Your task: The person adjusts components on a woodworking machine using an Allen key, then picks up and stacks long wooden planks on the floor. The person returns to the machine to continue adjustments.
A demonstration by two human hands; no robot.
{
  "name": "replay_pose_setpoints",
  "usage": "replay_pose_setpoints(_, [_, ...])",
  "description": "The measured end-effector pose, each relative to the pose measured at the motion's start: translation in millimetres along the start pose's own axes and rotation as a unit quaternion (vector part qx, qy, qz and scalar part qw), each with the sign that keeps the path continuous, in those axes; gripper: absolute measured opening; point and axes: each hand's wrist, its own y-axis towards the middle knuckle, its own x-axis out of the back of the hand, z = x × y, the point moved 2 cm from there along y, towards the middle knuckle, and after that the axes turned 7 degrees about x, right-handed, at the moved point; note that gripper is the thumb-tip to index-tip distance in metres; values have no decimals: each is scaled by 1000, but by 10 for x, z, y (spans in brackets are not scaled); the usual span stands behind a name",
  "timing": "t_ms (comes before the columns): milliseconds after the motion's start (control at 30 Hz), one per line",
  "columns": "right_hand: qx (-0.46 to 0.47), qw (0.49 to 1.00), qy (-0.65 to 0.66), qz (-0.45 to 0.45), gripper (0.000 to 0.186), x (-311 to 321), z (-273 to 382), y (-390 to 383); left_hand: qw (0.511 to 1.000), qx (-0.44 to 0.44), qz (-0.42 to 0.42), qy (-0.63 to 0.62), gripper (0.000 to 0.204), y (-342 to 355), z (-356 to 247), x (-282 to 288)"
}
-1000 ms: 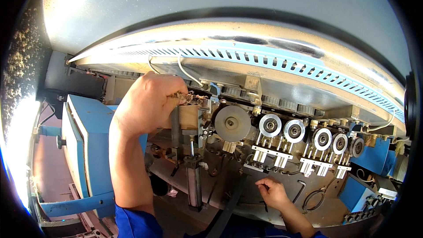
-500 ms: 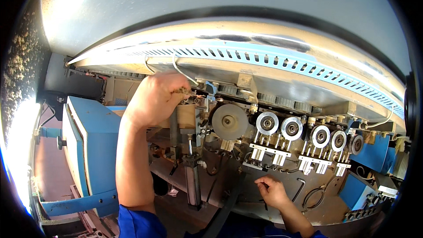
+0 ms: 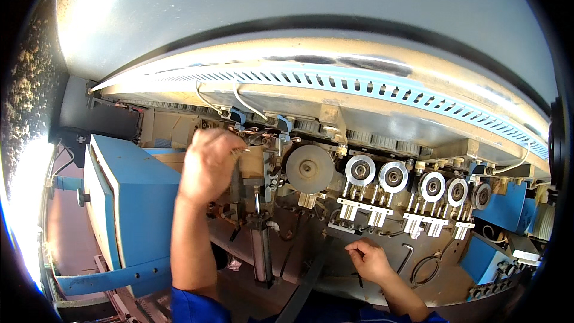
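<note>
My left hand (image 3: 210,164) is raised at the left of the machine, in front of a tan block (image 3: 252,162) and beside small fittings. Its fingers are curled together and slightly blurred; a small pale tip shows at them, too unclear to name. My right hand (image 3: 366,259) hovers low over the machine's grey bed, thumb and fingers closed in a pinch. What it holds, if anything, is hidden. A large grey disc wheel (image 3: 309,168) stands between the hands, farther back. Right of it runs a row of silver-rimmed rollers (image 3: 360,170) on metal brackets.
A blue housing (image 3: 134,197) stands at the left. An upright cylinder (image 3: 260,255) rises between my arms. A hex key (image 3: 405,258) and a coiled cable (image 3: 426,268) lie right of my right hand. A light-blue slotted rail (image 3: 359,85) spans the back.
My left hand has drawn back from the fittings beside the disc wheel, down and slightly left, uncovering them. My right hand stays nearly still.
</note>
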Motion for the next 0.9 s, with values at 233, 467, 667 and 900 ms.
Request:
replay_pose_setpoints(233, [17, 1000, 7, -1, 12, -158, -73, -23, 993, -9, 111, -34, 7, 538, -233, 548])
replay_pose_setpoints(467, [11, 1000, 2, -10, 13, -148, -43, -24, 971, 11, 229, -68, 11, 773, -67, 473])
replay_pose_setpoints(667, [2, 1000, 5, -8, 13, -108, -59, -23, 956, 43, 285, -55, 16, 891, -174, 309])
replay_pose_setpoints(900, [3, 1000, 11, -18, 13, -60, -63, -75, 983, 1, 163, -83, 12, 507, -140, 215])
